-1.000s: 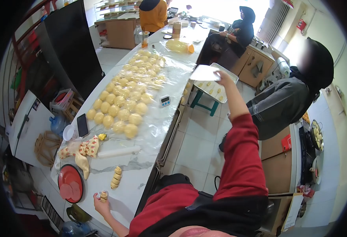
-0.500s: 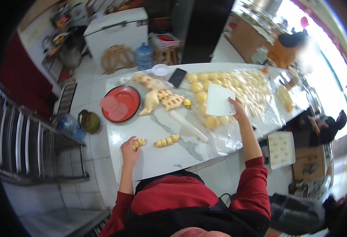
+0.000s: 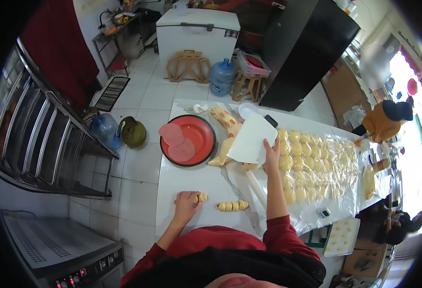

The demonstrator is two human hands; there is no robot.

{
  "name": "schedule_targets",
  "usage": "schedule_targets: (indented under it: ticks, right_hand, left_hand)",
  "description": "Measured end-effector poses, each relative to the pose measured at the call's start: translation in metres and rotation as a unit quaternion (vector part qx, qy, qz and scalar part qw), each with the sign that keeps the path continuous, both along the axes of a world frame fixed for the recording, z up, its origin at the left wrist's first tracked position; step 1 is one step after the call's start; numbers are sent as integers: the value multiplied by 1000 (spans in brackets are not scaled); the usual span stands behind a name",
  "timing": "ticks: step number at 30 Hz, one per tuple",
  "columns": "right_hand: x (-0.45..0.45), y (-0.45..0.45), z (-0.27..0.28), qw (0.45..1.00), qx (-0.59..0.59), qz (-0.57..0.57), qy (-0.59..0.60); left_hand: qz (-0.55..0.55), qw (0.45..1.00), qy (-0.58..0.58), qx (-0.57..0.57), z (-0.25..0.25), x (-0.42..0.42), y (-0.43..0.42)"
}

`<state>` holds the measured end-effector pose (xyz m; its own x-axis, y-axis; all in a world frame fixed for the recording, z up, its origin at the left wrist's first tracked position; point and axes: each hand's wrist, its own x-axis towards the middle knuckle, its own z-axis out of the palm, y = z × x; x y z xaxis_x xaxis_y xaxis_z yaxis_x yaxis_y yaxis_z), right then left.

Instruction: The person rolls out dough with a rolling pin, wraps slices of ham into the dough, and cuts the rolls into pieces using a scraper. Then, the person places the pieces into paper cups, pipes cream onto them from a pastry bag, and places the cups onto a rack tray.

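Note:
My left hand [image 3: 186,206] is closed around a small rolled piece of dough [image 3: 202,197], whose right end shows past the fingers. To its right lies a second dough roll [image 3: 232,206] with cuts across it. My right hand [image 3: 271,151] grips a white plastic dough scraper [image 3: 251,139] by its right edge, raised over the table. Partly hidden under the scraper are a lump of dough [image 3: 223,152] and a patterned cloth or bag [image 3: 224,118]. A red plate [image 3: 202,132] with round pink meat slices [image 3: 181,150] stands behind my left hand.
Rows of dough balls [image 3: 307,163] lie under clear plastic film on the right of the table. Near them are a phone [image 3: 271,121] and a rolling pin [image 3: 256,188]. A metal rack [image 3: 47,129] stands left. Another person [image 3: 386,120] is at the far right.
The view has turned to the left. My right hand has carried the scraper from over the dough balls leftward, over the dough lump and patterned cloth. My left hand stays on its dough roll.

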<state>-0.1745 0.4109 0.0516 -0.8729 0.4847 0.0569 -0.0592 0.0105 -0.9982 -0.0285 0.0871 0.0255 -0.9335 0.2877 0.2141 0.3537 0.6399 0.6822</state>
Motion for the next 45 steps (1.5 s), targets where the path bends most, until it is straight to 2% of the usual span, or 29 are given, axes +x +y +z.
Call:
schedule_targets:
  ticks: [2,4,5,8,12,13,15,17,20,23,24,25,27,28,29,30,31,32,33,35,36,37,39,41,42,45]
  right_hand:
    - [-2,-9,-24,999,31,-24,-8]
    - [0,-16,-32,979,170,-64,-95]
    - [3,-19,-36,958,238,-82,-136]
    - [8,-31,-26,872,441,-178,-115]
    - [-8,-13,1,905,392,-158,-38]
    - [-23,-5,9,922,358,-148,-12]
    - [-67,17,16,945,321,-60,-26]
    - [-116,30,3,919,378,-35,-107]
    - [-160,39,-30,827,530,-50,-182]
    - [-175,42,-28,800,533,15,-274]
    - [-174,47,-33,826,525,-23,-204]
    - [-167,42,-19,853,493,-48,-163]
    - [-130,14,48,898,420,-101,-87]
    - [-112,9,63,922,374,-85,-52]
    - [-92,3,71,943,325,-70,-17]
    - [-67,-9,71,964,262,40,34]
    - [-40,-27,70,967,191,146,89]
    - [-4,-50,73,968,164,190,7]
    - [30,-76,89,924,288,241,-76]
    - [79,-110,106,908,176,336,-178]
    - [89,-110,100,912,293,274,-80]
    - [97,-108,90,890,406,206,17]
    - [114,-104,86,868,453,185,85]
    - [134,-106,95,901,324,288,30]
    - [137,-107,105,885,223,406,-44]
    - [136,-103,92,850,88,511,-96]
  left_hand:
    - [-15,1000,5,1,5,-5,0]
    - [-28,999,-12,7,6,-8,2]
    - [-34,999,-28,13,5,-9,3]
    - [-29,996,-81,3,5,-10,2]
    - [-65,988,-139,-10,23,-14,-2]
    - [-62,991,-115,-26,28,-15,-2]
    - [-55,995,-63,-58,37,-15,-3]
    - [-27,997,-62,-30,42,-18,-4]
    - [32,998,-45,38,48,-26,-13]
    - [106,987,-37,114,52,-34,-33]
    - [131,981,-41,138,53,-34,-39]
    - [149,961,-63,222,49,-35,-44]
    - [179,900,-109,382,40,-37,-49]
    - [143,879,-145,430,44,-38,-50]
    - [97,834,-176,514,50,-42,-43]
    - [51,779,-206,590,58,-44,-31]
    - [-4,757,-225,614,68,-47,-16]
    - [-61,730,-245,635,76,-47,1]
    - [-80,707,-257,655,75,-44,18]
    - [-125,653,-280,693,63,-37,46]
    - [-118,628,-340,690,56,-33,49]
    - [-109,601,-397,685,49,-30,50]
    - [-108,566,-477,664,35,-27,49]
    - [-119,551,-527,636,17,-25,44]
    - [-145,579,-551,583,22,-28,42]
    - [-211,598,-523,570,43,-26,47]
